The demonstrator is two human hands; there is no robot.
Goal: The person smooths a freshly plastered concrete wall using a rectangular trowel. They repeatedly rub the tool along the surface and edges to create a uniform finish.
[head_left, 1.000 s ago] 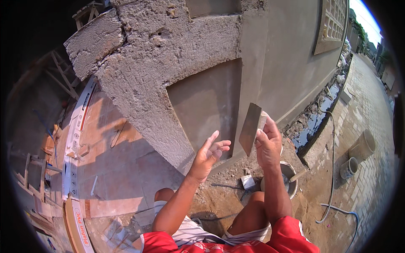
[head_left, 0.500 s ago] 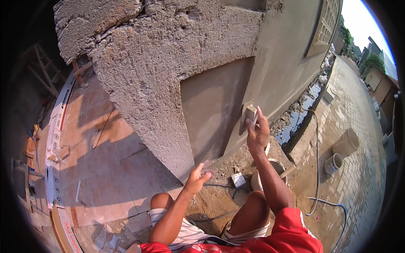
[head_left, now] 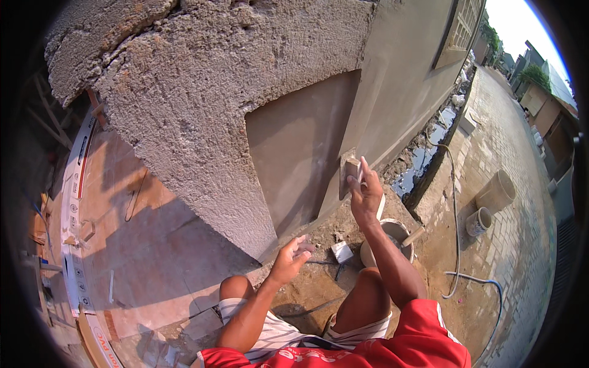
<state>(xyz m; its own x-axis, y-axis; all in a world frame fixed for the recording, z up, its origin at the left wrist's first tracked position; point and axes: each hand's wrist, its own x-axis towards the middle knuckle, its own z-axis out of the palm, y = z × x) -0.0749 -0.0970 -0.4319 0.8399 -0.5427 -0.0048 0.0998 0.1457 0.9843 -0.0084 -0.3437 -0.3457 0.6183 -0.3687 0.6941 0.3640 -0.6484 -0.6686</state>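
Observation:
My right hand (head_left: 366,195) grips a plastering float (head_left: 351,172) by its block handle, thumb on the near side. The float's flat plate is against the smooth grey plaster strip (head_left: 351,132), just right of the recessed panel (head_left: 300,141). Low by the wall's bottom edge, my left hand (head_left: 289,259) is held out with its fingers apart and nothing visible in it. Rough, unsmoothed plaster (head_left: 190,110) borders the panel above and on the left. Below my right forearm stands a bucket (head_left: 392,236) with a wooden handle across its rim, partly hidden by the arm.
A white block (head_left: 342,251) lies on the dirt between my hands. Two pails (head_left: 496,191) stand on the right near the paving (head_left: 521,245), with a hose (head_left: 455,214) beside them. A wet ditch (head_left: 423,153) runs along the wall. Tiled floor (head_left: 165,264) and long cartons (head_left: 73,184) lie left.
My right hand and the float have slid slightly down the plaster strip. My left hand stays low, a little farther from the wall's corner. The whole view has shifted slightly.

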